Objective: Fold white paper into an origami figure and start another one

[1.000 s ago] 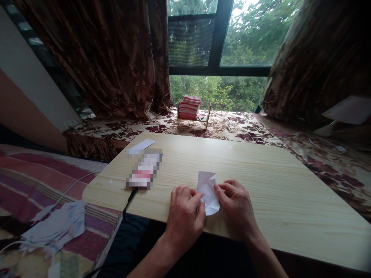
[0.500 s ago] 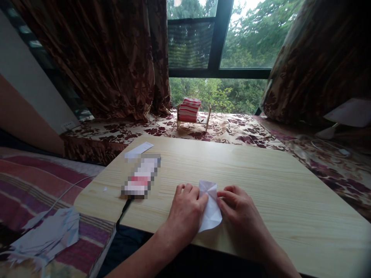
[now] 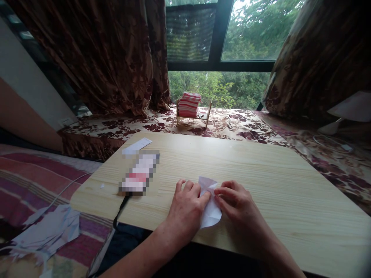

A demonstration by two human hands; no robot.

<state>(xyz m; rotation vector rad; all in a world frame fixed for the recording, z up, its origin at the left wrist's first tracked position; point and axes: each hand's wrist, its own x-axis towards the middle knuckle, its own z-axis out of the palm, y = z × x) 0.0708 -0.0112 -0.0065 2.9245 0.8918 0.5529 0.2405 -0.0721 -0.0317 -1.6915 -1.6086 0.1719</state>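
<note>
A small piece of creased white paper (image 3: 211,214) lies near the front edge of the light wooden table (image 3: 261,166), between my two hands. My left hand (image 3: 185,206) rests on its left side, the thumb pressing on the middle and the other fingers curled. From the right, my right hand (image 3: 239,200) pinches the paper's right edge between thumb and fingertips. The sheet is drawn in at its middle, where the fingertips meet it, and flares out above and below. Part of its left edge is hidden under my left hand.
A pixelated phone-like device (image 3: 140,172) with a black cable (image 3: 120,210) lies on the table's left, near a white paper strip (image 3: 138,146). Paper scraps (image 3: 52,227) lie on the striped bedcover. Folded striped cloths (image 3: 189,105) sit on a small wooden stand by the window.
My right fingertips have moved left onto the paper and pushed its right edge inward, so its middle is narrower. My left hand keeps its hold. The camera view has shifted slightly.
</note>
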